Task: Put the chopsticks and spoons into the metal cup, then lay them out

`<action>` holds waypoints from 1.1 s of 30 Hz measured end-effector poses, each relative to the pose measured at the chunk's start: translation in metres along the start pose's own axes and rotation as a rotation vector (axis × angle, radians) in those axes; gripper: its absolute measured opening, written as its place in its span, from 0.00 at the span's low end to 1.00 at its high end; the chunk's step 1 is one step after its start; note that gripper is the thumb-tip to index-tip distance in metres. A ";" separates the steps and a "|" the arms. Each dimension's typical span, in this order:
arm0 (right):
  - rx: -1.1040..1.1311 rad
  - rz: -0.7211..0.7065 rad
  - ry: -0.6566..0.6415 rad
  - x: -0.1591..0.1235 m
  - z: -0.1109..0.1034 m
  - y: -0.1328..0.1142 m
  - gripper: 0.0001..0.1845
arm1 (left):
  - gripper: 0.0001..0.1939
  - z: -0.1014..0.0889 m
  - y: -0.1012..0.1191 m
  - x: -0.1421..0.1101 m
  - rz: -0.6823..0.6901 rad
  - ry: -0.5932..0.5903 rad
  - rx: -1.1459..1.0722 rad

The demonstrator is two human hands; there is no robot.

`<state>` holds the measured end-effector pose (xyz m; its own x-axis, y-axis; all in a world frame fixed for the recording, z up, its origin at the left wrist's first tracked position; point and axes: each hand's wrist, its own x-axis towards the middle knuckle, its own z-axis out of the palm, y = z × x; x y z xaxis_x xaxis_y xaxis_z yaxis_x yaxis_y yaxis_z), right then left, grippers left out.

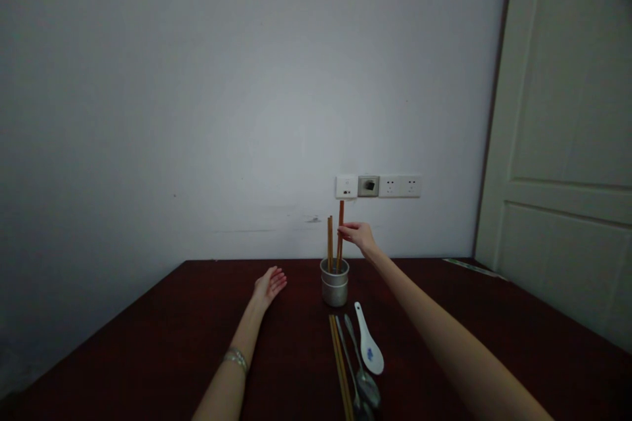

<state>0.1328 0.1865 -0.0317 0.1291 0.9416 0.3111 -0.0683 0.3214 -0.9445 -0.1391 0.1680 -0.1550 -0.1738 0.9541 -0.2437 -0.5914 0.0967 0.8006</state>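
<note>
My right hand (pixel 358 235) pinches a reddish-brown chopstick (pixel 340 223) that stands upright in a small metal cup (pixel 334 284) on the dark red table (pixel 148 348). Two lighter wooden chopsticks (pixel 330 242) stand in the same cup, just left of the held one. My left hand (pixel 270 285) lies flat on the table to the left of the cup, fingers stretched out, holding nothing. A bracelet (pixel 236 358) circles my left wrist.
In front of the cup lie a pair of chopsticks (pixel 340 362), two metal spoons (pixel 359 368) and a white ceramic spoon (pixel 369 345). A row of wall sockets (pixel 378 186) sits above the table. A white door (pixel 567 145) stands at the right.
</note>
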 end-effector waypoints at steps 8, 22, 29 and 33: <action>-0.076 0.052 -0.012 -0.007 0.001 0.018 0.06 | 0.04 0.000 -0.003 -0.003 0.038 -0.031 0.059; -0.111 0.106 -0.006 -0.011 0.005 0.033 0.04 | 0.05 0.001 -0.003 -0.006 0.059 -0.063 0.097; -0.117 0.120 0.019 -0.012 0.007 0.041 0.05 | 0.05 -0.002 -0.006 0.000 0.065 -0.065 0.099; -0.111 0.120 0.015 -0.013 0.007 0.043 0.06 | 0.05 -0.003 -0.006 0.001 0.071 -0.082 0.104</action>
<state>0.1210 0.1889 -0.0754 0.1413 0.9706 0.1949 0.0254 0.1932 -0.9808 -0.1380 0.1673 -0.1622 -0.1448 0.9792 -0.1423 -0.4946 0.0530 0.8675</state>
